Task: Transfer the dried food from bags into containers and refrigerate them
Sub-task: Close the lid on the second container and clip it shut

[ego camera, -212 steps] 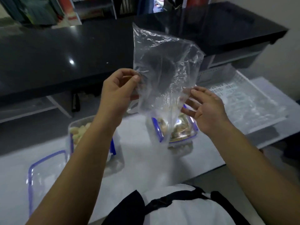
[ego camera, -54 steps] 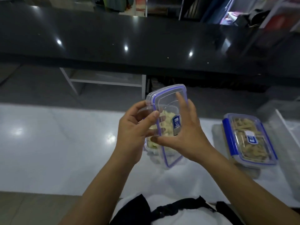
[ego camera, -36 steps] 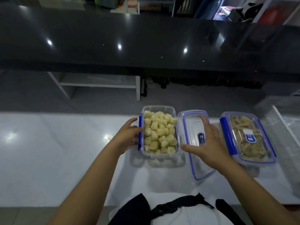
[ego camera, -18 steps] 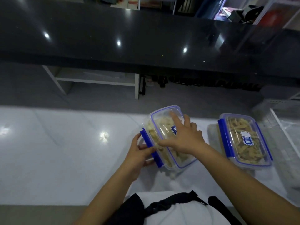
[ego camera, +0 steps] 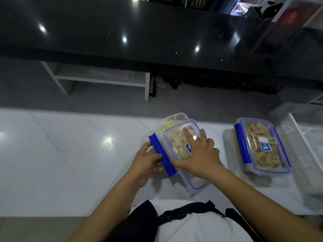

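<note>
- The left hand [ego camera: 146, 162] curled round the blue latch [ego camera: 161, 154] on the near-left side of the container [ego camera: 176, 147], thumb on top of the flap, while the right hand [ego camera: 199, 157] lay flat with straight fingers pressing the clear lid [ego camera: 178, 135] down.
- That container, filled with pale dried pieces, sat on the white counter [ego camera: 61, 163] just ahead of the person, its lid skewed and not yet seated at the far end.
- It was probably light and stiff but slick-walled; it would likely slide under a sideways push, so holding it by the long sides near the latches seemed safest, with the lid pressed square before clipping.
- A second container [ego camera: 260, 145] of brown strips stood well apart to the right, lid on and its blue latch down.
- Beyond the counter lay grey floor, a white shelf frame [ego camera: 97, 81], and a glossy black countertop [ego camera: 122, 32] reflecting ceiling lights.
</note>
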`<action>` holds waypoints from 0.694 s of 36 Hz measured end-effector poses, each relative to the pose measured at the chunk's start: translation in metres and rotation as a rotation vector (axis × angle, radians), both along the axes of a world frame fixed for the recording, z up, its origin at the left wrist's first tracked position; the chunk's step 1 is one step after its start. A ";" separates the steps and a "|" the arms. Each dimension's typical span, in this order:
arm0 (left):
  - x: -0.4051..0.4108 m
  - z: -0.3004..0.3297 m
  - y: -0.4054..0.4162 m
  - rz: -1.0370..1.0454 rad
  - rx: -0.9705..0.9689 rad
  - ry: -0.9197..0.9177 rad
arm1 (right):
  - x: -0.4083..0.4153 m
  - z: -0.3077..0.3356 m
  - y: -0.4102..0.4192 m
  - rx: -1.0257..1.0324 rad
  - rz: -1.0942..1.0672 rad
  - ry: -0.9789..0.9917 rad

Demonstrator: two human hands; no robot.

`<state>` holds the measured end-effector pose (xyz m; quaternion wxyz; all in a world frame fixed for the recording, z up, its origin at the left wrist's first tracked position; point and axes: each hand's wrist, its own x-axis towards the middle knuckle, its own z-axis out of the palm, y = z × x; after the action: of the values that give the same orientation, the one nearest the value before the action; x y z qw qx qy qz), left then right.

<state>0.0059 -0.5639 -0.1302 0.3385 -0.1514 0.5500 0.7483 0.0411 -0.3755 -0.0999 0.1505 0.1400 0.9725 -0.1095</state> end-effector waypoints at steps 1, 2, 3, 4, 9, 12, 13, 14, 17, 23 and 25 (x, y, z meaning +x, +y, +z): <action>0.000 0.000 0.000 -0.010 -0.005 0.006 | -0.004 0.000 -0.002 0.008 -0.010 0.012; 0.000 0.001 0.000 -0.023 -0.013 0.013 | -0.011 -0.001 -0.005 0.011 -0.020 0.030; 0.000 0.001 0.001 -0.037 -0.024 0.023 | -0.018 -0.001 -0.007 0.010 -0.027 0.046; 0.000 0.002 0.002 -0.047 -0.030 0.032 | -0.027 -0.002 -0.011 0.008 -0.029 0.056; -0.003 0.002 0.001 -0.007 -0.004 0.031 | -0.056 -0.002 -0.021 0.014 -0.005 0.024; -0.002 -0.001 0.000 0.026 0.013 0.004 | -0.046 -0.004 -0.018 0.011 0.004 0.033; -0.001 -0.002 0.000 0.024 0.014 -0.001 | -0.040 -0.006 -0.016 0.007 -0.006 0.032; 0.001 -0.003 0.000 0.017 0.020 -0.005 | -0.035 -0.007 -0.015 0.008 -0.017 0.030; 0.007 -0.005 0.000 -0.021 0.040 -0.004 | -0.020 -0.008 -0.014 0.046 -0.031 0.021; 0.007 0.000 -0.002 -0.042 0.046 0.015 | -0.026 0.001 -0.017 0.030 -0.045 -0.069; 0.006 0.000 -0.004 -0.041 0.048 0.021 | -0.031 0.006 -0.017 0.010 -0.045 -0.088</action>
<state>0.0117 -0.5682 -0.1305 0.3514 -0.1241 0.5385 0.7557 0.0101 -0.3926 -0.0940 0.1898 0.1672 0.9621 -0.1015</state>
